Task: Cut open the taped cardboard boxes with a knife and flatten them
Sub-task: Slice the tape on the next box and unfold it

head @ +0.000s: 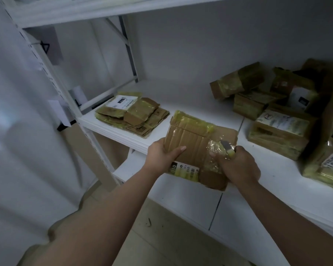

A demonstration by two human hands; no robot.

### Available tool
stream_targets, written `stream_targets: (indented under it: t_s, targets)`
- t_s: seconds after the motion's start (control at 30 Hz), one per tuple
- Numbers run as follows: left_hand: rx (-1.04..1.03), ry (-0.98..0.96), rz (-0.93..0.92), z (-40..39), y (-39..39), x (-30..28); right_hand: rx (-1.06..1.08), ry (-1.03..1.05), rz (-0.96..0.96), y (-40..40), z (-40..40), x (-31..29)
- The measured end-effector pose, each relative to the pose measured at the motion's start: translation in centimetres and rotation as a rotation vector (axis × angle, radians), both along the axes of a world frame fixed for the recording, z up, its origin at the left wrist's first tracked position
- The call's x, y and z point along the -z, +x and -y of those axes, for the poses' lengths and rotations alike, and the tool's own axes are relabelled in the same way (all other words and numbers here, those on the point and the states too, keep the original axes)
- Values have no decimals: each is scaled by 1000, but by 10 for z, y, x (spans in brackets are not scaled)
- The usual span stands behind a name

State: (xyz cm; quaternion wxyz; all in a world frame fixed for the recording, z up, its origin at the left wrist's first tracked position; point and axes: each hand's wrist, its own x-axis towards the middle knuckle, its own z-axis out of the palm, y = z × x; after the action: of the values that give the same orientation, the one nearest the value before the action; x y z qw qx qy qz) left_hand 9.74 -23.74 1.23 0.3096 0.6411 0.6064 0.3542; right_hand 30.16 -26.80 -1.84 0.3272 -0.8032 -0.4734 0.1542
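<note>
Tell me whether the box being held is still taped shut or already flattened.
Still taped shut: the box keeps its boxy shape under tape. The left hand steadies it while the right hand works the knife at its edge.

Seeing brown cardboard box [192, 143] near centre, yellow-green tape, white label with black print. Knife [228, 147]: silver blade, yellow handle. Flattened stack [135, 116] far left, same brown and yellow-green. Shelf [267, 181] white. Box pile [277, 112] right, brown, white labels.
</note>
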Motion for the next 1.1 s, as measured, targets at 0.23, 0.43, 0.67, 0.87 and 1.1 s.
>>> stream_targets:
  t_s: [0.23,0.43,0.67,0.87,1.1]
  targets:
    - [71,-10,11,-42,-50,-9,-44,73,-48,-43,-46,-14]
    - [-6,163,-103,-114,-116,-23,-6,112,-72,-109,-112,-36]
    - [-48,297,-334,-219,-207,-54,13,215,-90,-198,-206,-60]
    - [63,165,-373,-281,-244,-49,87,189,66,-239,-242,-66]
    - [77,95,-755,-296,-248,-24,-101,136,285,-251,-268,-57]
